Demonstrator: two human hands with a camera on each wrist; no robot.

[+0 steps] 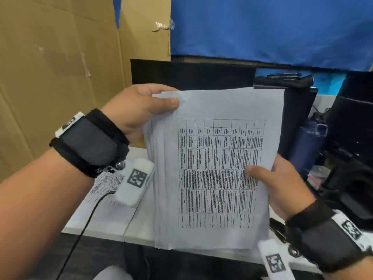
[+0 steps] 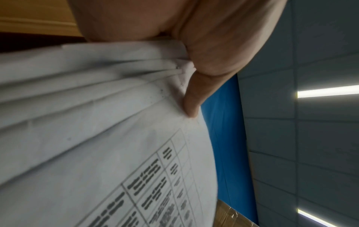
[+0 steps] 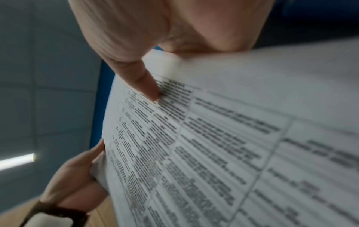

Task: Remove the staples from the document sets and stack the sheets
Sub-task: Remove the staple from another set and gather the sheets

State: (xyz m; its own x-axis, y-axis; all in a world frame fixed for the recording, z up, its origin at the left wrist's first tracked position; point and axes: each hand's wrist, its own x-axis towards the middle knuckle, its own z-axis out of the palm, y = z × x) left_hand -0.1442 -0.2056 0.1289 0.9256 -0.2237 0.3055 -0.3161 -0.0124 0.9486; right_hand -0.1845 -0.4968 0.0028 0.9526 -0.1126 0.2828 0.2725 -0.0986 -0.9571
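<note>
A thick sheaf of white printed sheets [image 1: 214, 168], its top page carrying a ruled table of dark text, is held upright in the air above the near edge of a white tabletop [image 1: 139, 229]. The right hand [image 1: 282, 184] is clamped on the sheaf's right edge, thumb pressed flat on the table print and fingers hidden behind the paper. The left hand [image 1: 137, 112] is closed on the upper left corner, thumb laid over the front page; from the left wrist view the sheet edges are seen fanned apart just below that thumb. No staple can be made out. Beneath the left wrist, another white printed page [image 1: 105, 186] is lying flat on the tabletop. Farther back, a brown cardboard panel [image 1: 50, 67] is seen at the left and a blue cloth [image 1: 272, 29] is hung at the right, with dark bags [image 1: 298, 110] below it.
</note>
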